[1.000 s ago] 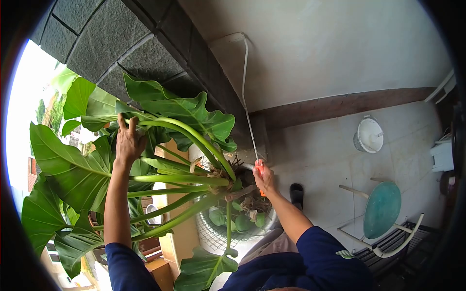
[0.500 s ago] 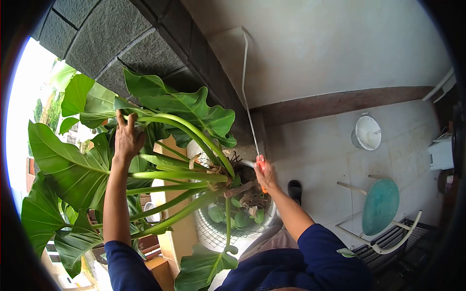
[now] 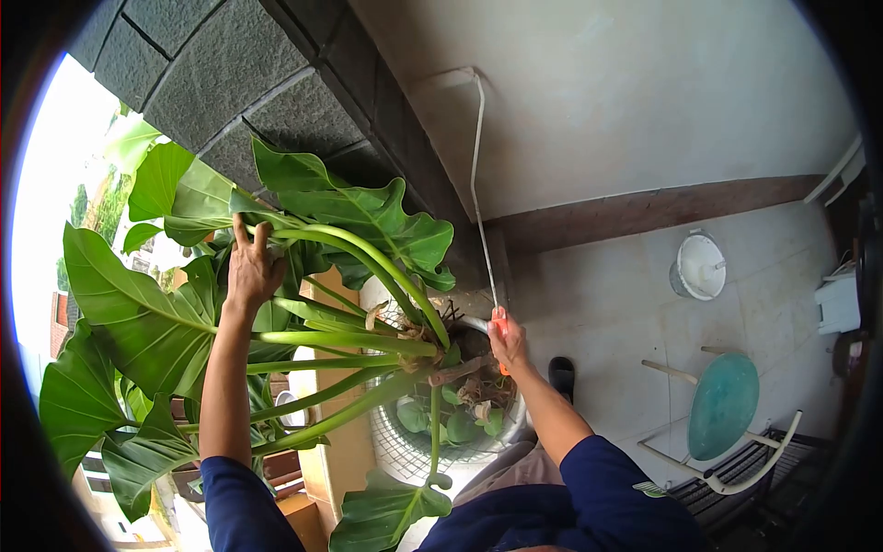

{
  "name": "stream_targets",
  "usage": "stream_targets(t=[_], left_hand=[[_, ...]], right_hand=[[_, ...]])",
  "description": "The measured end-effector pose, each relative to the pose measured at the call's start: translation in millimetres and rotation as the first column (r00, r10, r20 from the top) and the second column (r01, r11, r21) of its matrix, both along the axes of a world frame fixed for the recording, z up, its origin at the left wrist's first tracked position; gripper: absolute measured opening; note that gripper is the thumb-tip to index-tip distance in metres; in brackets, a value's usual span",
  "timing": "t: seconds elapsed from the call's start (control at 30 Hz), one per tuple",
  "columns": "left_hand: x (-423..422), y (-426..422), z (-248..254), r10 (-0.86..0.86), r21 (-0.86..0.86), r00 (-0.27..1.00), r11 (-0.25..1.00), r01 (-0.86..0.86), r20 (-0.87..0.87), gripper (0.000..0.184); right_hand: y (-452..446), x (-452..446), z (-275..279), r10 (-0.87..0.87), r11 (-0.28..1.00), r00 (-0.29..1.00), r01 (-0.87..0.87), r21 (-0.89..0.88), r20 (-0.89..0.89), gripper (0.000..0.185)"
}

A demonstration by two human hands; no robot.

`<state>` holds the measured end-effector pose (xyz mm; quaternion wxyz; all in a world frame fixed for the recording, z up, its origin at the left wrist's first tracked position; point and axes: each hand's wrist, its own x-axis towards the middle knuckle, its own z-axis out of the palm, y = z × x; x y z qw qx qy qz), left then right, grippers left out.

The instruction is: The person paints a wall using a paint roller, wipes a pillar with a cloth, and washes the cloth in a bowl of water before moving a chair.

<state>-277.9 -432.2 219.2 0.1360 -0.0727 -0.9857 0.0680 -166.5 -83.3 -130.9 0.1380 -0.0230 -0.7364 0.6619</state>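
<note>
A large potted plant (image 3: 368,344) spreads long green stalks and broad leaves toward the left. My left hand (image 3: 254,264) is at the upper stalks, its fingers around a leaf stalk (image 3: 299,234) near the leaf base. Near the pot's right side, my right hand (image 3: 506,340) is closed on the orange handle of a tool (image 3: 499,317). What the tool's tip is like cannot be made out. Dry stems and smaller leaves fill the pot (image 3: 517,419), with wire mesh around its left side.
A dark stone wall (image 3: 221,69) stands at the upper left, beside a pale wall (image 3: 625,101). On the tiled floor are a white bucket (image 3: 699,267) and a green-seated chair (image 3: 724,407). A thin white pipe (image 3: 477,156) runs down toward my right hand.
The view has shifted slightly, so the scene sits a little lower and to the right. Both hands keep their places at the stalk and the orange handle.
</note>
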Motion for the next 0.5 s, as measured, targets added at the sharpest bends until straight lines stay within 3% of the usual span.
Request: stream_targets(t=[0.13,0.27,0.33,0.5], left_hand=[[0,-3,-1,-0.033,0.005,0.999,0.999,0.033,-0.007,0.059],[-2,-7,-4,-0.045,-0.008,0.999,0.999,0.045,-0.028,0.059],[-2,-6,-3,-0.03,-0.002,0.999,1.0,0.03,-0.017,0.059],[-1,-4,-2,-0.011,0.011,1.0,1.0,0.011,0.007,0.06]], right_hand=[[7,-44,37,0.072,0.997,0.996,-0.072,-0.007,-0.052,0.039],[6,-78,79,0.035,0.998,0.986,-0.044,-0.051,-0.161,0.041],[13,-89,114,0.086,0.996,0.992,-0.087,-0.009,-0.089,0.039],[12,-91,114,0.063,0.998,0.991,-0.062,0.013,-0.117,0.037]])
